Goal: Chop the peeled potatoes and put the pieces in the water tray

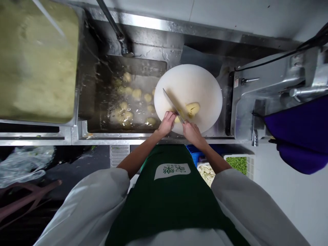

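Note:
A round white cutting board (202,82) lies over the right end of the sink. My right hand (191,132) is wrapped round the handle of a kitchen knife (172,103), whose blade points away and to the left. Under and beside the blade, a peeled potato piece (177,119) is held against the board by the fingers of my left hand (167,122). That piece is partly covered by the fingers and the blade. Another peeled potato chunk (192,108) rests on the board just right of the knife.
Several peeled potatoes (136,94) sit in the water of the sink (99,116). Left of it stands a large metal tub (77,85) of cloudy yellowish liquid. A tap (124,46) reaches over the sink. At right are a steel machine (271,75) and a purple cloth (299,133).

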The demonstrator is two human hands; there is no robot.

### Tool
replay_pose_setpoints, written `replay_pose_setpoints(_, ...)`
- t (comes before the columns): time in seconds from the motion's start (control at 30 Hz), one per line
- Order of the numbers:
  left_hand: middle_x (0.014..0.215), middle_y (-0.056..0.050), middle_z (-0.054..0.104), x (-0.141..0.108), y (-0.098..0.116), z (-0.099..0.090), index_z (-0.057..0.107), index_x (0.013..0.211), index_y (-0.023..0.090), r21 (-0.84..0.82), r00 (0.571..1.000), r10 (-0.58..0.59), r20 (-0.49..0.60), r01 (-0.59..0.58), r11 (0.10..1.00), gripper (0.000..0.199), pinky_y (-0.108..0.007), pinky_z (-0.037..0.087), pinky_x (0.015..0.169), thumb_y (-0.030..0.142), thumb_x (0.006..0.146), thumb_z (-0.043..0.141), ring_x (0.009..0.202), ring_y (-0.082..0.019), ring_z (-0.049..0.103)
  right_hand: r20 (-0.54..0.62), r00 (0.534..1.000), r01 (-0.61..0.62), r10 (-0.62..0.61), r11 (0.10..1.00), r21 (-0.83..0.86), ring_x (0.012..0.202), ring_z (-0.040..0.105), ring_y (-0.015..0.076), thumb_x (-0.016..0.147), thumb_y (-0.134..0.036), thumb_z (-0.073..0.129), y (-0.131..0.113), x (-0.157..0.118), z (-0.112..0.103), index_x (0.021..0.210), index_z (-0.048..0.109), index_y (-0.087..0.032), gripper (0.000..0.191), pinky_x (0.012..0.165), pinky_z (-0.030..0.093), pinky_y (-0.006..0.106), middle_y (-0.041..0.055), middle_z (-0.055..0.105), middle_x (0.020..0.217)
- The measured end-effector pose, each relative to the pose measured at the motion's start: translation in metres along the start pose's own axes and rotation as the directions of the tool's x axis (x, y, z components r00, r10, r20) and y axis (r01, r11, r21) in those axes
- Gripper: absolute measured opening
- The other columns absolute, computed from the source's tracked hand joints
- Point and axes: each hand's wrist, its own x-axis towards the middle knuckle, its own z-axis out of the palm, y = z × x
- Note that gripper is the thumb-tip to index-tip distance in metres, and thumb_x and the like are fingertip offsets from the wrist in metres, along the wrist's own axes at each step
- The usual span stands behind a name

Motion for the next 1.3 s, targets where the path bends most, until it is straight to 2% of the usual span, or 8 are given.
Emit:
replay_pose_setpoints(0.2, 0.107, -0.012, 0.058, -0.002, 0.0, -0.002, 0.06, 0.107, 0.012, -0.047, 0.999, -0.018, -0.027, 0.017, 0.999, 0.03, -0.037, 0.047, 0.094, 0.024, 0.104, 0.032, 0.101, -0.02, 0.048, -0.008, 1.0, -0.013, 0.013, 1.0, 0.013, 0.098, 0.067, 0.029, 0.104, -0.025, 0.027, -0.004, 0.004, 0.0, 0.119, 0.056, -0.008, 0.036, 0.082, 0.048, 0.034, 0.02, 0.067, 0.104)
replay_pose_setpoints(0.33, 0.101, -0.012, 0.058, -0.005, -0.002, -0.002, 0.062, 0.102, 0.012, 0.024, 0.998, -0.03, -0.063, 0.031, 0.999, 0.031, -0.037, 0.047, 0.09, 0.024, 0.104, 0.033, 0.098, -0.02, 0.048, -0.028, 1.0, -0.001, 0.001, 1.0, 0.001, 0.094, 0.067, 0.0293, 0.104, -0.026, 0.027, -0.008, 0.001, -0.003, 0.118, 0.056, -0.009, 0.036, 0.079, 0.048, 0.034, 0.0195, 0.068, 0.101)
replay_pose_setpoints(0.47, 0.101, -0.011, 0.057, -0.006, -0.005, -0.001, 0.061, 0.104, 0.011, 0.011, 0.999, -0.005, -0.052, 0.005, 1.0, 0.031, -0.036, 0.048, 0.09, 0.022, 0.104, 0.033, 0.098, -0.02, 0.049, -0.028, 0.999, -0.014, 0.014, 1.0, -0.001, 0.096, 0.067, 0.0293, 0.104, -0.024, 0.027, -0.011, 0.001, -0.001, 0.119, 0.055, -0.008, 0.035, 0.081, 0.048, 0.035, 0.0195, 0.067, 0.102)
replay_pose_setpoints(0.63, 0.101, -0.011, 0.058, -0.007, -0.007, 0.001, 0.06, 0.104, 0.01, 0.022, 0.993, 0.048, -0.112, -0.046, 0.999, 0.027, -0.034, 0.049, 0.088, 0.018, 0.102, 0.035, 0.098, -0.019, 0.048, -0.037, 0.999, 0.005, -0.005, 1.0, -0.011, 0.095, 0.067, 0.0291, 0.104, -0.026, 0.029, -0.011, 0.004, 0.002, 0.118, 0.056, -0.009, 0.035, 0.079, 0.048, 0.034, 0.0189, 0.068, 0.101)
replay_pose_setpoints(0.83, 0.103, -0.012, 0.058, -0.011, -0.008, 0.006, 0.06, 0.11, 0.01, 0.031, 0.989, 0.035, -0.141, -0.031, 0.999, 0.031, -0.036, 0.049, 0.089, 0.02, 0.103, 0.032, 0.099, -0.019, 0.051, -0.01, 1.0, -0.011, 0.011, 1.0, -0.016, 0.098, 0.067, 0.0282, 0.105, -0.026, 0.026, -0.012, 0.002, 0.002, 0.117, 0.057, -0.009, 0.037, 0.081, 0.048, 0.033, 0.0195, 0.067, 0.104)
replay_pose_setpoints(0.97, 0.102, -0.012, 0.059, -0.012, -0.009, 0.009, 0.06, 0.108, 0.009, 0.04, 0.981, 0.055, -0.187, -0.049, 0.998, 0.03, -0.035, 0.05, 0.088, 0.02, 0.103, 0.033, 0.098, -0.019, 0.051, -0.013, 1.0, -0.01, 0.01, 0.999, -0.041, 0.093, 0.067, 0.0278, 0.105, -0.028, 0.027, -0.013, 0.0, 0.002, 0.122, 0.056, -0.009, 0.038, 0.078, 0.047, 0.033, 0.0189, 0.067, 0.099)
replay_pose_setpoints(1.13, 0.104, -0.014, 0.059, -0.016, -0.011, 0.013, 0.06, 0.109, 0.01, -0.001, 0.989, 0.005, -0.149, -0.005, 1.0, 0.034, -0.039, 0.048, 0.091, 0.024, 0.104, 0.03, 0.101, -0.021, 0.052, 0.004, 1.0, -0.014, 0.014, 0.999, -0.036, 0.096, 0.067, 0.0288, 0.105, -0.027, 0.027, -0.014, 0.0, 0.005, 0.12, 0.056, -0.009, 0.038, 0.08, 0.048, 0.033, 0.0194, 0.067, 0.102)
replay_pose_setpoints(1.3, 0.103, -0.015, 0.059, -0.019, -0.015, 0.017, 0.058, 0.109, 0.01, -0.005, 0.983, 0.035, -0.178, -0.036, 0.999, 0.03, -0.04, 0.047, 0.089, 0.024, 0.103, 0.031, 0.099, -0.022, 0.051, 0.003, 1.0, -0.001, 0.001, 0.999, -0.045, 0.092, 0.067, 0.0298, 0.105, -0.027, 0.026, -0.013, -0.003, 0.006, 0.121, 0.055, -0.009, 0.037, 0.078, 0.048, 0.035, 0.0183, 0.068, 0.098)
